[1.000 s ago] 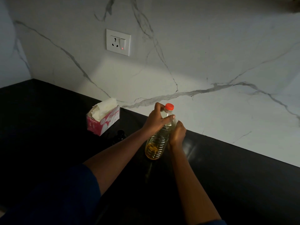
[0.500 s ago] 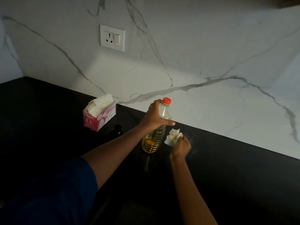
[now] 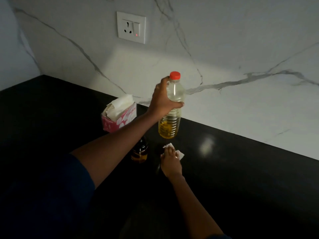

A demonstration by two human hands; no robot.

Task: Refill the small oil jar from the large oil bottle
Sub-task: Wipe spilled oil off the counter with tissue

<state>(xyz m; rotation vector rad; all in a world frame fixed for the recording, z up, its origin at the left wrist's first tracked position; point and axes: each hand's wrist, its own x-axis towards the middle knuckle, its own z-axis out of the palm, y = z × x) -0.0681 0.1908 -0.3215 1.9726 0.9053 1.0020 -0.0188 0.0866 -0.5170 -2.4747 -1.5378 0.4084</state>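
Oil bottle (image 3: 170, 116), red-capped and upright, hangs clamped by its upper half in the left hand (image 3: 163, 99). Below it, the right hand (image 3: 170, 163) presses flat on a tissue (image 3: 179, 153) on the dark surface (image 3: 241, 169). Left of that hand, the forearm half hides the small jar (image 3: 139, 152).

In front of me a black counter (image 3: 241, 178) meets a white marbled wall (image 3: 241, 49) with grey veins. A wall socket (image 3: 131, 27) shows a small red light. A pink tissue box (image 3: 119, 116) sits by the wall, and a crumpled tissue (image 3: 180, 154) lies on the counter.
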